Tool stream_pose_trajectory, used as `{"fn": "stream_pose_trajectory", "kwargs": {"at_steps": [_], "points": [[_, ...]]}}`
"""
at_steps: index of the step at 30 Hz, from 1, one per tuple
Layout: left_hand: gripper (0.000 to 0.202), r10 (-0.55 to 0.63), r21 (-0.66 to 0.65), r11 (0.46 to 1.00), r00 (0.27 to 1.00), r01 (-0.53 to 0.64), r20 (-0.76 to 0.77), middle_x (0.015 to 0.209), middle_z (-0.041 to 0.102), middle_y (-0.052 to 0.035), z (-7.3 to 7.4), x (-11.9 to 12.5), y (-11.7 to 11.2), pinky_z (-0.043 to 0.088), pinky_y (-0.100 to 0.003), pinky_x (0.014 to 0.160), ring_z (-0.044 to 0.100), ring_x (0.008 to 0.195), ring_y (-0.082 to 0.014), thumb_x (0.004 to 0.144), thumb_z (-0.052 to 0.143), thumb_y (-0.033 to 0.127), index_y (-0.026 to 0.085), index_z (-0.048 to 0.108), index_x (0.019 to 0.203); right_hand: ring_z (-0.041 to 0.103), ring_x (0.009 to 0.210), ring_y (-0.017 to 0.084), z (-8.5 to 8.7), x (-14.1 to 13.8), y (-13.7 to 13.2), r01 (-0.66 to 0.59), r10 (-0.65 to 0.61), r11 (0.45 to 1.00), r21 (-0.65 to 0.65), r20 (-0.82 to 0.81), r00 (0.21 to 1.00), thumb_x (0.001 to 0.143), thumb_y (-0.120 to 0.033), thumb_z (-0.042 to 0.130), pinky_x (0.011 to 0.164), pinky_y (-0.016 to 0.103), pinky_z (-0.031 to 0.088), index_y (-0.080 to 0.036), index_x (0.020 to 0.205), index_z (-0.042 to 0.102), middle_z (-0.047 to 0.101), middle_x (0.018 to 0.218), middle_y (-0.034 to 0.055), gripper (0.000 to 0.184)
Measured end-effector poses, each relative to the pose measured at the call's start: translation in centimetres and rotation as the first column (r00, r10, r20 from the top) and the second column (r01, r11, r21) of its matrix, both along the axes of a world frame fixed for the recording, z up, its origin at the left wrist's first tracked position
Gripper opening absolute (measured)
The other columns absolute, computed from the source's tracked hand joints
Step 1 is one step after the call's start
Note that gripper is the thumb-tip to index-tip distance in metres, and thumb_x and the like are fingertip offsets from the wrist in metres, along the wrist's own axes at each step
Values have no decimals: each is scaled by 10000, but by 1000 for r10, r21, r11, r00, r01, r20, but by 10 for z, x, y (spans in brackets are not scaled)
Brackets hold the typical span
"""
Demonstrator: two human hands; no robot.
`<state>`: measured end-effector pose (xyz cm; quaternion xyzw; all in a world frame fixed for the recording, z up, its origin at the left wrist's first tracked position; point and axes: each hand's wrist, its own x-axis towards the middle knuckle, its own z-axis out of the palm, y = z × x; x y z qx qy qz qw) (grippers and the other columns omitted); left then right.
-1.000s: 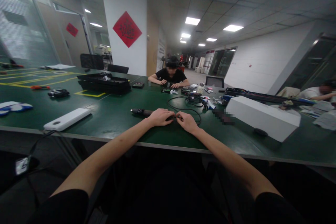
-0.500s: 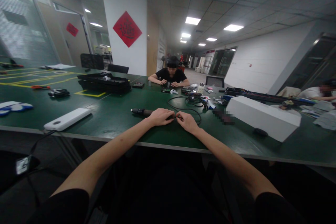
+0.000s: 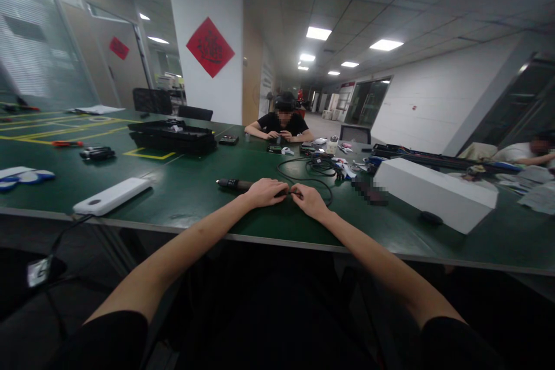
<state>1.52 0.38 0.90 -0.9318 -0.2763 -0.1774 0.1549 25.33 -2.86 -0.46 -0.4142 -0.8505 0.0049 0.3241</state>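
On the green table, a dark electric screwdriver (image 3: 235, 185) lies on its side, its bit end pointing left. My left hand (image 3: 266, 192) is wrapped over the rear of its body, covering that part. Close by on the right, my right hand (image 3: 309, 201) pinches the black cable (image 3: 332, 192) where it meets the screwdriver's back end. The fingertips of both hands nearly touch; the joint between cable and tool is mostly hidden there. From my right hand the cable loops away across the table.
A white box-shaped device (image 3: 429, 191) stands at the right, and a long white case (image 3: 113, 196) lies left. Behind are a black tray (image 3: 173, 140) and tangled cables (image 3: 321, 165). A person (image 3: 284, 121) sits opposite, hands on the table. Red-handled pliers (image 3: 67, 144) lie far left.
My hands and the electric screwdriver hold nearly the same position. Across the table, the person's hands have shifted slightly.
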Motion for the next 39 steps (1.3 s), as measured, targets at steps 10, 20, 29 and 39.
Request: {"fn": "stream_pose_trajectory", "kwargs": {"at_steps": [10,20,29,39], "points": [[261,2,-5,1000,1000,-2,-3,1020,716,-37,-1,0,2,479,-314,813,690,955,-216,1003,521,444,265,587,1181,592,749,171,1,-1,-1,-4,4,1000,-9,-11,1000,928,-202,618,703,261,409,-230,1041,657,667,851,8,123],[244,-12,0,1000,1000,12,-3,1019,711,-32,-1,0,1,482,-320,825,686,958,-218,1001,524,425,264,592,1171,600,750,172,2,-2,-2,0,0,1000,-13,-9,1000,930,-197,619,704,260,417,-232,1033,651,678,872,13,113],[281,-9,-4,1000,1000,9,3,1043,712,-38,-1,1,2,490,-324,841,687,976,-217,999,529,457,266,593,1195,600,742,173,3,-1,-3,0,0,1000,-22,-5,1000,932,-211,623,690,261,417,-235,1035,655,684,874,14,111],[238,-11,-10,1000,1000,11,-1,1026,713,-33,-1,0,1,484,-315,833,688,970,-215,1002,522,410,269,592,1181,593,733,169,2,-2,-2,-2,1,1000,-19,-13,1000,931,-204,614,690,262,401,-237,1039,654,677,867,7,120]]}}
